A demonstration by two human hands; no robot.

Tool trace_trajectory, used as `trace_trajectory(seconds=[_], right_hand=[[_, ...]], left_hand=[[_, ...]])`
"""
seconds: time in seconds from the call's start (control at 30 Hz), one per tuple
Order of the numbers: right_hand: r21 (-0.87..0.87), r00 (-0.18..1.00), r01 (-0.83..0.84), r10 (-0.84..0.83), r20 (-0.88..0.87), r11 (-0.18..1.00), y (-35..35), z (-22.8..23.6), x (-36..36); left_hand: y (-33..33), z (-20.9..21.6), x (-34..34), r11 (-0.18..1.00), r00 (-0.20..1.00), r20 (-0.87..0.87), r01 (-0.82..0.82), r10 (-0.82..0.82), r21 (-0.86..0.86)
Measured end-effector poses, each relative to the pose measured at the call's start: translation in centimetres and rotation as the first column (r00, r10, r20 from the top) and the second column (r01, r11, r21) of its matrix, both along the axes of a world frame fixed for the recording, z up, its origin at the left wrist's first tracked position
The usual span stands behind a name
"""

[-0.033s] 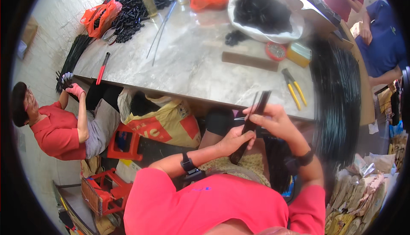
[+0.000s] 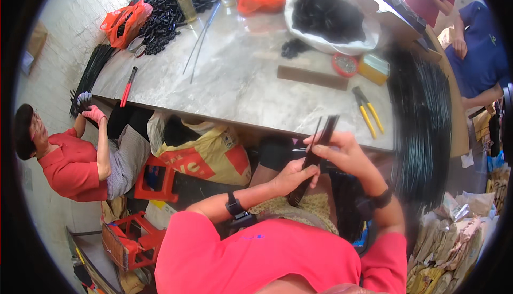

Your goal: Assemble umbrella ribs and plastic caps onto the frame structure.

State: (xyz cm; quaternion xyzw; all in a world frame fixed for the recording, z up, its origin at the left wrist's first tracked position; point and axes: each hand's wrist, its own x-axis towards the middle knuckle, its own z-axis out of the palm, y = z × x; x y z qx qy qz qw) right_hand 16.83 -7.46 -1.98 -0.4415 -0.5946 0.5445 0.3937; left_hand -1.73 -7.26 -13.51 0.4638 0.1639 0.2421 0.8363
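Note:
A bundle of thin, dark, flat strips (image 2: 327,129) stands tilted between my hands over my lap, in front of the table edge. My left hand (image 2: 297,176) is closed around its lower half, thumb across the front. Higher up, my right hand (image 2: 343,151) pinches the strips with thumb and fingers. One slim strip splays off to the left of the others. A thin silvery pointed piece (image 2: 300,149) pokes out by my right fingertips; what it belongs to is hidden.
On the marble table (image 2: 230,75) are yellow-handled pliers (image 2: 367,113), a brown bar (image 2: 312,77), a red round tin (image 2: 344,64), a white bag of black pieces (image 2: 326,18) and red-handled pliers (image 2: 128,86). Long black strands (image 2: 422,128) drape at right. A gloved co-worker (image 2: 75,160) sits left.

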Motion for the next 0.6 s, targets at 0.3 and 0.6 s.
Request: trace_trajectory(seconds=[0.3,0.6], right_hand=[[-0.009,0.993,-0.085,0.084,-0.084,0.996,0.6,-0.5,0.6],[0.382,0.950,-0.028,-0.094,0.298,0.924,0.2,-2.0,1.1]], left_hand=[[1.0,-0.3,0.6,0.991,0.980,0.194,-0.007,0.033,-0.136],[1.8,-0.7,0.3,0.972,0.996,-0.057,-0.083,0.072,-0.220]])
